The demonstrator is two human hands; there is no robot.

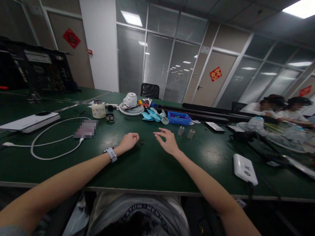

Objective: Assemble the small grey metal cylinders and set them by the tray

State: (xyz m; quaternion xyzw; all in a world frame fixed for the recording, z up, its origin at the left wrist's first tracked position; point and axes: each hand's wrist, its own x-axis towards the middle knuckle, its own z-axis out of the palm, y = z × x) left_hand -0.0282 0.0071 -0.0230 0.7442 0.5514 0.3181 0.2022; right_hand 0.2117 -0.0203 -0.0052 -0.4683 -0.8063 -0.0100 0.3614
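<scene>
Two forearms (pixel 75 173) outstretched — left hand (pixel 127 143) curled, grip unclear, near small dark piece (pixel 142 143) — right hand (pixel 167 140) loosely spread

Wears a grey shirt (pixel 178 218) printed with an arc of dark capitals (pixel 144 208), partly legible: "ATUM · MEN". Shows a grey sleeve (pixel 10 231) edge, lower left. Has a pale grey-strapped watch (pixel 111 154) on left wrist; left hand (pixel 129 141) and right hand (pixel 168 141) bare.
</scene>
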